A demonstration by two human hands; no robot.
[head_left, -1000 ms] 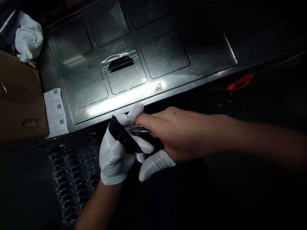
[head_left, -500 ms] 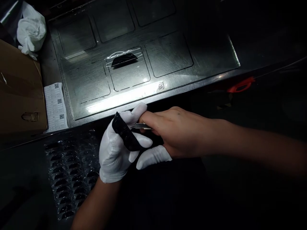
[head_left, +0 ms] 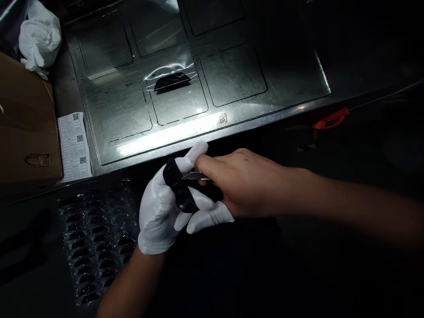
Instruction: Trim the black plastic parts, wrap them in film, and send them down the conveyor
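Part (head_left: 182, 193), black and narrow, is held at a slant in the left hand (head_left: 157, 216), just off the near edge of the table (head_left: 232, 79) and not resting on it. The left hand wears a white glove; its fingers are bent round the part, gripping it from the left and from behind. The right hand (head_left: 232, 185), bare on the far side and covered by white cloth at its near fingers, is closed on a thin knife (head_left: 196, 176). The blade points left toward the middle of the part; whether the tip touches cannot be told. The right hand hides the knife's handle.

On the table, a second black piece (head_left: 172, 82) lies in clear film among dark outlines, well apart from both hands. Along the table's left side stand a cardboard box (head_left: 24, 123), a printed paper (head_left: 73, 145) just right of it, and a white bundle (head_left: 41, 35) beyond. At near left, wrapped pieces (head_left: 104, 255) lie in rows; the left forearm covers their near right corner. To the right, below the table edge, is a red handle (head_left: 331, 120); the surroundings there are too dark to identify.
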